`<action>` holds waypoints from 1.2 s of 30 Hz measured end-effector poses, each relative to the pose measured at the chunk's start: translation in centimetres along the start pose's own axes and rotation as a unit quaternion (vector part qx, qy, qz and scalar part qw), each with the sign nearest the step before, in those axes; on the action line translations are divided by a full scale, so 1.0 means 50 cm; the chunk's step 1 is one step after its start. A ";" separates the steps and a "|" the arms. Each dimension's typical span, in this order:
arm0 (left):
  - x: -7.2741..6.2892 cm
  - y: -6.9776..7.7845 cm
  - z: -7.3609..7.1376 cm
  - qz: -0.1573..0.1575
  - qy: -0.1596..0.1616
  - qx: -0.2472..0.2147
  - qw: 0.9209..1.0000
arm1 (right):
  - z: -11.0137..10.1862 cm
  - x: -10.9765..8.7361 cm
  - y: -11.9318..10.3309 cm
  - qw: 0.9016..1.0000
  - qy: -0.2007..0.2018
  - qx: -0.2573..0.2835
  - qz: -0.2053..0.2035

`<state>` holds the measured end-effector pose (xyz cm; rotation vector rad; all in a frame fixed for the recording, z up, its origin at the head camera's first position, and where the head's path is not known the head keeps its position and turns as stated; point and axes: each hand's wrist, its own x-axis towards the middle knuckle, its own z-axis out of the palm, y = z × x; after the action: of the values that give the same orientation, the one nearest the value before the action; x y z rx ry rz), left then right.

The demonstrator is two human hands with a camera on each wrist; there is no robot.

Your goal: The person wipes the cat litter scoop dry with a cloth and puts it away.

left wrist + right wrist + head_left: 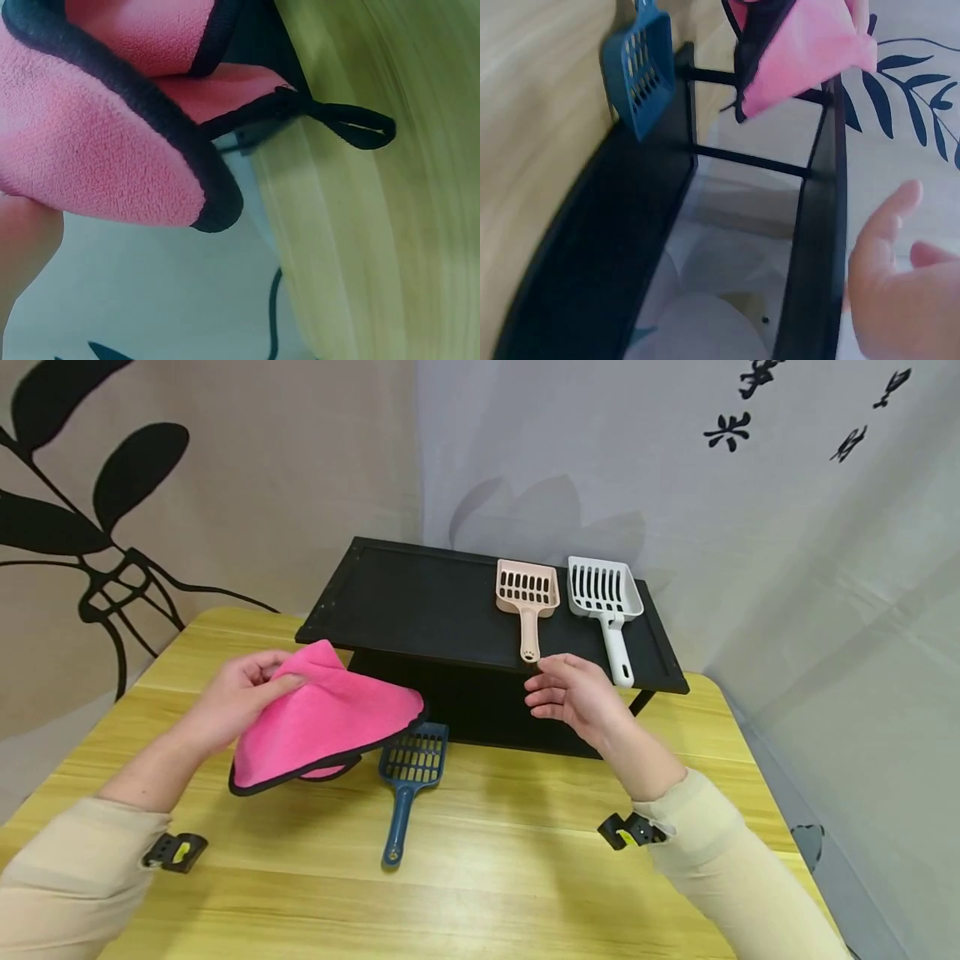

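A pink cloth with black edging (330, 718) hangs from my left hand (232, 702), pinched between thumb and fingers. Close up in the left wrist view, its fabric looks fuzzy, and a black hanging loop (319, 111) sticks out from one corner. My right hand (581, 697) holds nothing; its relaxed fingers hover at the front edge of the black shelf (420, 602), right by the handle end of a light pink litter scoop (529, 631). Beside that scoop lies a white litter scoop (617, 647). A blue litter scoop (400, 818) rests on the table, its head partly overlapped by the cloth.
The low two-level shelf stands at the back of the wooden table (480, 877), and its open lower level shows in the right wrist view. Behind it hangs a pale curtain (300, 468) printed with black leaves and characters.
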<state>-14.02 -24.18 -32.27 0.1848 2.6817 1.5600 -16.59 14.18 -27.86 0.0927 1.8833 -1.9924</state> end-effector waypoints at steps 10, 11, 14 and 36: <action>0.000 -0.024 -0.021 -0.008 0.031 -0.047 0.998 | 0.077 0.008 0.193 0.983 -0.148 -0.045 0.096; 0.000 -0.025 -0.022 -0.008 0.031 -0.047 0.998 | 0.087 0.011 0.213 0.981 -0.154 -0.044 0.106; -0.001 -0.028 -0.024 -0.008 0.035 -0.048 0.998 | 0.114 0.016 0.264 0.976 -0.169 -0.043 0.129; -0.005 -0.034 -0.020 -0.014 0.039 -0.038 0.998 | 0.151 0.014 0.340 0.972 -0.125 0.066 0.189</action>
<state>-14.02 -25.93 -33.26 0.0868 2.6642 1.6915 -10.06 6.40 -43.44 0.2090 1.4517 -1.7713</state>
